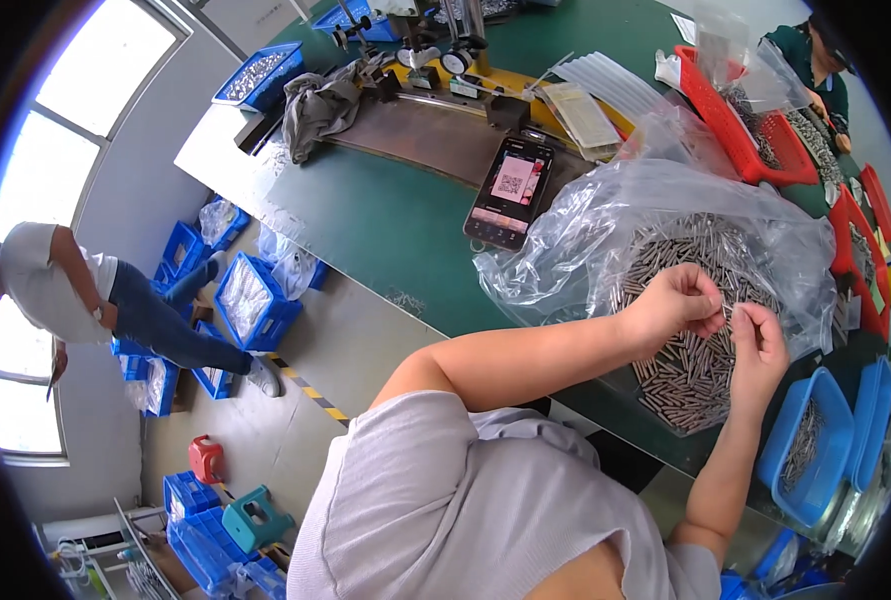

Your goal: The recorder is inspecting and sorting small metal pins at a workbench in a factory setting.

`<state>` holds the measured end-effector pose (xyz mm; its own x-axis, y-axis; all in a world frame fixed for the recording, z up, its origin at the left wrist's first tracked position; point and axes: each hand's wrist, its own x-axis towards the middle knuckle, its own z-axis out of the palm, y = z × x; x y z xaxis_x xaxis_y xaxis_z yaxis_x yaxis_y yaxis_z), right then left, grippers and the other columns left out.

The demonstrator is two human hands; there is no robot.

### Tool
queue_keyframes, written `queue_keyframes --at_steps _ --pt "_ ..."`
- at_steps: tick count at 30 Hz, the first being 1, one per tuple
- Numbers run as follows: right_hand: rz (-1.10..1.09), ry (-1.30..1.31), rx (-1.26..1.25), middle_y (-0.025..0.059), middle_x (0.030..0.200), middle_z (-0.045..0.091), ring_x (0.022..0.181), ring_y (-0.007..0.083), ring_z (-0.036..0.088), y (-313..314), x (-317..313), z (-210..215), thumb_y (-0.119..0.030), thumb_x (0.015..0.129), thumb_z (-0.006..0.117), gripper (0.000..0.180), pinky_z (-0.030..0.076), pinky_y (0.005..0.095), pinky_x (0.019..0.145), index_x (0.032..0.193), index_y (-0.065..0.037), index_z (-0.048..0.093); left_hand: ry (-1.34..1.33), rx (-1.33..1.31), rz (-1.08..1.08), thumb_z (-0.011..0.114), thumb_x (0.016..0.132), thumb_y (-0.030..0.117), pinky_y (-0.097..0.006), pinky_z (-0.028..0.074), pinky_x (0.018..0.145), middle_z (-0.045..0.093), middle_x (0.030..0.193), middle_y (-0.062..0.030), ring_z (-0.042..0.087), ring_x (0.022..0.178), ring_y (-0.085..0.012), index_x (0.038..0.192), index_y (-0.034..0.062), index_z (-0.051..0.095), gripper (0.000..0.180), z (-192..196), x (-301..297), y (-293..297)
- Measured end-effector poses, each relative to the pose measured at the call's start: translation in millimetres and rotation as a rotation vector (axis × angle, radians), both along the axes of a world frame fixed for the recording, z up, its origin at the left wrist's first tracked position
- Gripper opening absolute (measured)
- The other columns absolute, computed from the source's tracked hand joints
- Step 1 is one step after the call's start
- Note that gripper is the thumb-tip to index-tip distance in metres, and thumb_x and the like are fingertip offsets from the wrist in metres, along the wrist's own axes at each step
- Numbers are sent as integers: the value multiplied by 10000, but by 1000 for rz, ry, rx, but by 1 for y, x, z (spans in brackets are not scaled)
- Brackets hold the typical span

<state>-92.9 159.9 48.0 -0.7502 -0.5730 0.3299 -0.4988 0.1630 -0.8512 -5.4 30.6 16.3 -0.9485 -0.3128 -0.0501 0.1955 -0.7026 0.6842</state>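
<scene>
Hands (673, 308) (760, 352) raised, pinching, close together over metal pins (677, 388); cannot tell what's held.

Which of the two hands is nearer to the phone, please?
Left. The left hand is right of and below the phone in the picture, over the metal pins; the right hand is farther right and lower.
</scene>
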Motion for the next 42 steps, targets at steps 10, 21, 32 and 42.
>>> queue_keyframes --at_steps 10,21,32,42 --pt "49 149 99 35 696 558 639 107 501 0 3 11 -61 810 633 87 403 233 608 786 2 578 40 -64 -23 579 848 47 -273 510 662 598 768 -88 599 696 -155 860 3 500 91 0 0 -4" --pt "29 427 34 66 672 545 571 149 495 -4 16 16 -58 804 637 103 386 249 530 762 1 562 91 161 -106 575 848 28 -278 522 649 605 764 -98 612 674 -170 853 -3 502 80 2 5 0" --pt "19 304 -7 34 666 544 584 105 475 -1 7 6 -70 833 616 115 375 228 542 759 -2 559 60 99 -152 581 849 45 -291 531 647 623 778 -108 620 677 -173 857 5 520 73 5 5 -2" --pt "54 218 -37 9 651 522 600 74 447 -2 9 8 -86 844 613 139 364 214 557 753 0 551 57 -123 -102 591 840 35 -292 539 648 635 797 -131 633 682 -184 854 -11 541 70 2 5 -3"
